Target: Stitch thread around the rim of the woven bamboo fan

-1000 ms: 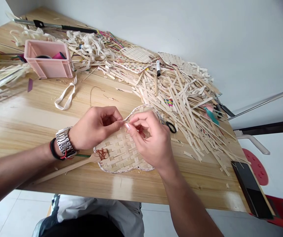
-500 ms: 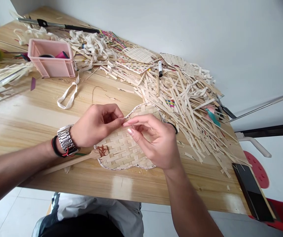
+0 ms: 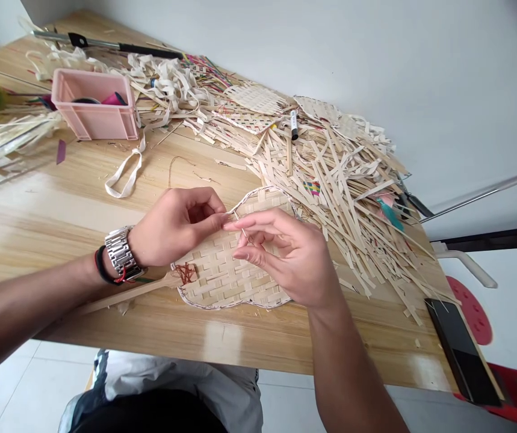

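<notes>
A woven bamboo-strip fan (image 3: 222,273) lies on the table, its scalloped rim bound with pale tape and dark stitching. Reddish thread crosses where its wooden handle (image 3: 143,293) joins the weave. My left hand (image 3: 179,225), with a watch on the wrist, is closed in a pinch on the fan's upper rim. My right hand (image 3: 289,252) is just right of it, over the weave. A thin needle (image 3: 244,233) stands at the rim among my right fingers; the middle fingers curl behind it and the thumb is a little apart. Any thread on it is too fine to make out.
A pink bin (image 3: 93,120) holding spools stands at the back left. Loose bamboo strips (image 3: 330,186) heap along the wall, with woven panels (image 3: 256,99) and a marker (image 3: 294,125) on them. A white tape loop (image 3: 125,174) lies nearer. A phone (image 3: 461,352) rests at the right edge.
My right thumb has moved down, away from the index fingertip, and the needle shows more clearly between the fingers. My left hand keeps its pinch on the rim in nearly the same place.
</notes>
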Demonstrator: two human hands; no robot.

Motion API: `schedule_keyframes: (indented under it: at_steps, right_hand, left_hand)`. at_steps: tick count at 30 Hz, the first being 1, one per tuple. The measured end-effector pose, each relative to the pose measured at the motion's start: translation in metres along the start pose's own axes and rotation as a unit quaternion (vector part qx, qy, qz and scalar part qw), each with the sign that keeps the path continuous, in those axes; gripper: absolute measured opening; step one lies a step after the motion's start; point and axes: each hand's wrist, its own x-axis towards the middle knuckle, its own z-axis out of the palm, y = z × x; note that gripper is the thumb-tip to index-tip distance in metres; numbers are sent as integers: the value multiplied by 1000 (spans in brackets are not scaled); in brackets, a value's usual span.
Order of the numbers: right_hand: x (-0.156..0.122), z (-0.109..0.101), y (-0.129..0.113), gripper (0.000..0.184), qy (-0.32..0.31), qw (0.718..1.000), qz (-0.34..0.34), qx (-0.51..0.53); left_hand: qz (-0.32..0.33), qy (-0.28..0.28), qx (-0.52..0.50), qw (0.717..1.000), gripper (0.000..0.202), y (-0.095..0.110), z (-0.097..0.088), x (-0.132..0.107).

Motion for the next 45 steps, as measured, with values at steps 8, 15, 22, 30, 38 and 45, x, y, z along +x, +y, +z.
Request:
schedule_keyframes:
  at_steps: [8,15,22,30,38,45]
  right_hand:
    - [1,-2,0,27,-11,999,32,-12]
    - [2,-3,-1,21,-22,999,39,-6]
    - [1,-2,3,16,-11,999,40,17]
    - [3,-1,3,18,-3,999,44,5]
    - [1,0,3,17,1,999,47,7]
    - [2,1,3,16,6,999,47,-5]
  left_hand:
    - [15,6,-2,1000,17,0,0,-1]
    - [16,7,10,1000,15,0,-1,-1]
    - [16,6,6,1000,16,1,0,-1]
    - [17,3,6,1000,17,2,0,-2]
    - [24,5,13,1000,16,2,0,-1]
    - [23,2,11,1000,16,1,0,-2]
